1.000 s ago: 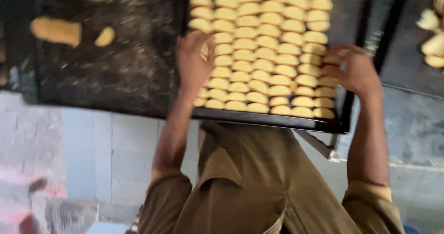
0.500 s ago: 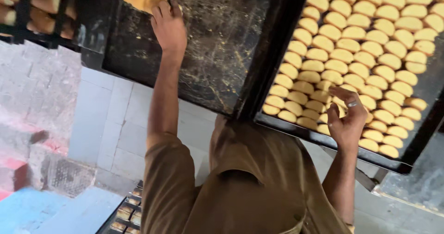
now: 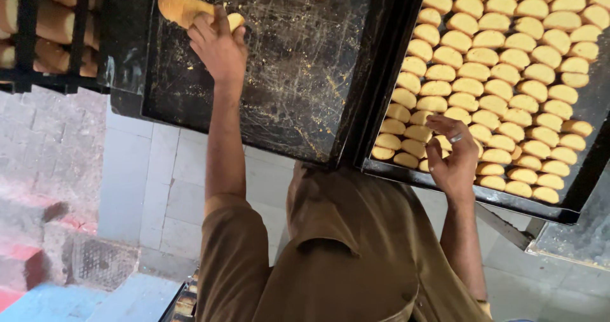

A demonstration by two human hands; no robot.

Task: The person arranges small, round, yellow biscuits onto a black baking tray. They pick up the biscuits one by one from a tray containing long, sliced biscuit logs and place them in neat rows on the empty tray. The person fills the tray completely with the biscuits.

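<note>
The left hand closes its fingers on a golden rusk piece at the far corner of a scratched black baking tray. The right hand, fingers loosely apart, rests on rows of rusks in the neighbouring tray. More loaves lie behind a dark rack at the left.

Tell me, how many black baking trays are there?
2. An almost bare tray lies under the left hand; a tray full of golden biscuits is under the right hand. More may sit outside the picture.
</note>
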